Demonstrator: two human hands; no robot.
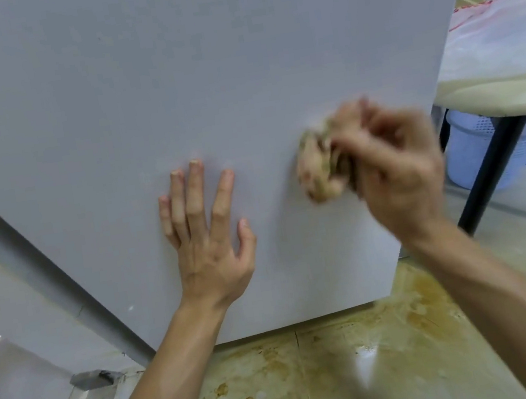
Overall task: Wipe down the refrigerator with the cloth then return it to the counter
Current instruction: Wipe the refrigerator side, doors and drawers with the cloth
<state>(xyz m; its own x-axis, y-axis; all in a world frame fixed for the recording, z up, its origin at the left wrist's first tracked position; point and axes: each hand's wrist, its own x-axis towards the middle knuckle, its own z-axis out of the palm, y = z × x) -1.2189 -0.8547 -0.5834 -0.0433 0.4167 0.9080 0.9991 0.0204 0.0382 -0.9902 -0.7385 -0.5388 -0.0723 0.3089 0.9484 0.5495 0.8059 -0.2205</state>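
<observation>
Wiping step: right hand (397, 172) grips bunched cloth (318, 170) against refrigerator (201, 71) side, left hand (205, 221) braced flat, fingers straight; lower panel likely next.

The left hand (206, 231) lies flat, fingers spread toward 12 o'clock, and at its 3 o'clock the blurred right hand (398, 175) curls its fingers round a cloth (317, 170).

Refrigerator (201, 71) smooth, matt grey; cloth (316, 167) crumpled, beige (blurred); floor tiles (315, 379) glossy, stained.
</observation>
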